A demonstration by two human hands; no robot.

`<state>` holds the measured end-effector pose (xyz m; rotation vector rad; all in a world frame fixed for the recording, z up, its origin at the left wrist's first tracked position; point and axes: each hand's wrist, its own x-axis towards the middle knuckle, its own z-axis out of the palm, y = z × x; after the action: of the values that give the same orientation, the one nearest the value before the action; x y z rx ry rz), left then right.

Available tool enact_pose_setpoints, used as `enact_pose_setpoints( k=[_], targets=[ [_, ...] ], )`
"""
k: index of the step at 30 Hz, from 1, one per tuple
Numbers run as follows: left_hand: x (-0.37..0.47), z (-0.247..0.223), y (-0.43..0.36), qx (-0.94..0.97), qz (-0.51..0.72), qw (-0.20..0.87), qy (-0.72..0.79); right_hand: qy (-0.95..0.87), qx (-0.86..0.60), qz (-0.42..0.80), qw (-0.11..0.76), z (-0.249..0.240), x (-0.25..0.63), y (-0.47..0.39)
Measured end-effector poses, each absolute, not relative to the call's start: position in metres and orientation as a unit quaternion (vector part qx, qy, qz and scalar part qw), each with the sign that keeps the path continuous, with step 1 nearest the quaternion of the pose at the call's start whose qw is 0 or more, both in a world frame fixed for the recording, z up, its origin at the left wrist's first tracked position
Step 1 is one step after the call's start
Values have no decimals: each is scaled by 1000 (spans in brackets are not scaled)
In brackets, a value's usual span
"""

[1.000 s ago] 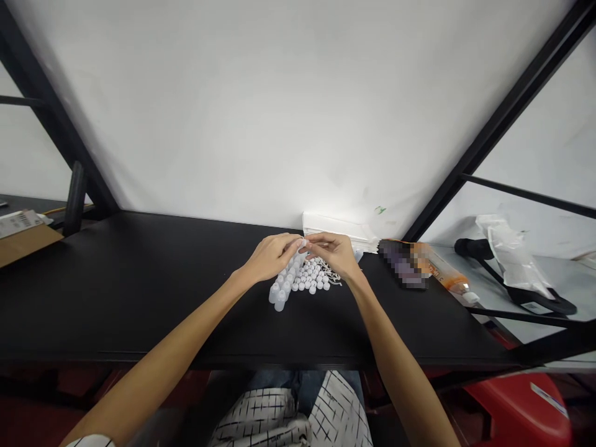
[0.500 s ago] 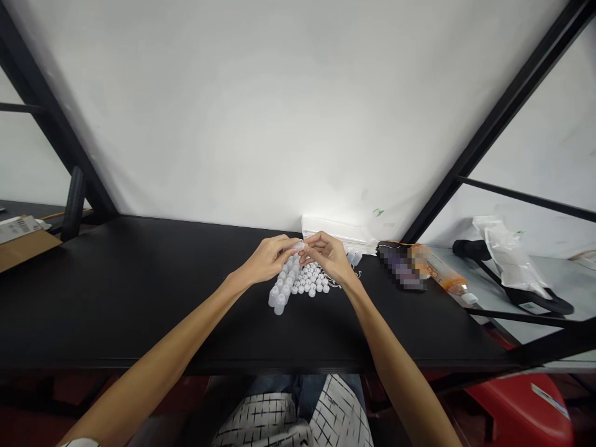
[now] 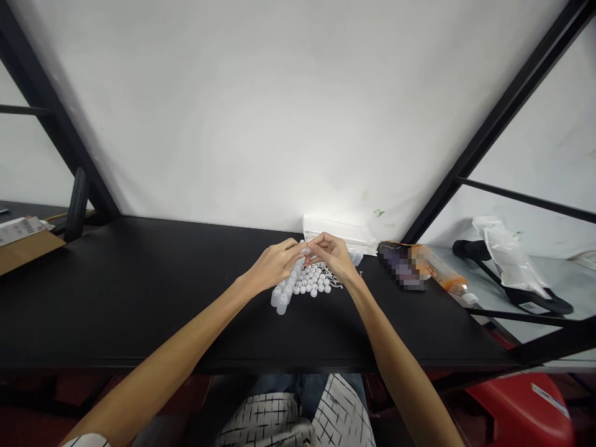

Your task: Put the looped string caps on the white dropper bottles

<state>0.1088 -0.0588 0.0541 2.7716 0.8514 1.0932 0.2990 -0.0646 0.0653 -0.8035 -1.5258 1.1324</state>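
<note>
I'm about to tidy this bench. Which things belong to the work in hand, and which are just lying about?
Likely in use:
- small translucent bottles
- white caps
- stringy white bits

Likely just lying about:
- orange-labelled bottle
- cardboard
- plastic bag
- red seat

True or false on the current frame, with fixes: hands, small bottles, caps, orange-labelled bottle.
1. The left hand and right hand meet at a small pale piece. True.
2. Small bottles stand left of the white caps. True.
3. The white caps are in a box. False: they lie loose on the black table.
4. The orange-labelled bottle stands upright. False: it lies on its side.
</note>
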Motion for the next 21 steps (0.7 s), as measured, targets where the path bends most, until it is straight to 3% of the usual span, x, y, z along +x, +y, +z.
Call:
enact_pose_setpoints(
  k=[11,21],
  targets=[
    [105,57,-58,876,381,21,296,-649,-318,472,505,71,301,-70],
    [107,54,-56,879,391,85,259,-659,-335,476,476,74,307,-70]
  ],
)
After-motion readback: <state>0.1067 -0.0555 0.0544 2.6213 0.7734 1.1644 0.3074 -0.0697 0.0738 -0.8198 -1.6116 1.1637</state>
